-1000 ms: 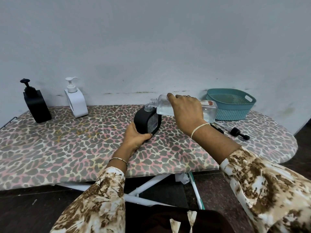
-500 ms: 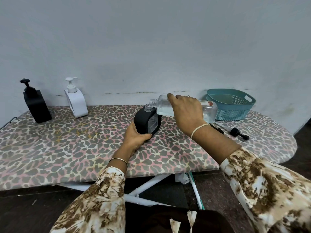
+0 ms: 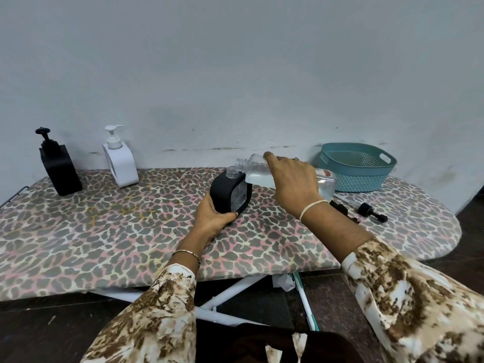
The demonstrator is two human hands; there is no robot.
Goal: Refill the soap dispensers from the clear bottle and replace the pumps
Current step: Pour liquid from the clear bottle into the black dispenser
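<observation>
Against a plain grey wall, an ironing board (image 3: 78,231) with leopard-print cover, serving as worktop. At far right, a teal basket (image 3: 358,166). At far left, a black dispenser (image 3: 60,169) and a white dispenser (image 3: 120,163), both upright, pumps on.

Near the middle, an open black dispenser (image 3: 230,192), standing upright, neck bare, held closed around its lower near side by the left hand (image 3: 209,221). Just to its right and slightly above, the clear bottle (image 3: 262,174), gripped around the middle by the right hand (image 3: 293,184). Long axis nearly horizontal, running right to left, open mouth just above and a little right of the dispenser neck, not touching. Liquid level inside, no stream visible.

Probably needs only a small shift left and a tilt down of the mouth to pour; otherwise spill on the cover.

Right of the wrist, a loose black pump (image 3: 370,212) lying flat, nearer the right hand, not yet replaced.
</observation>
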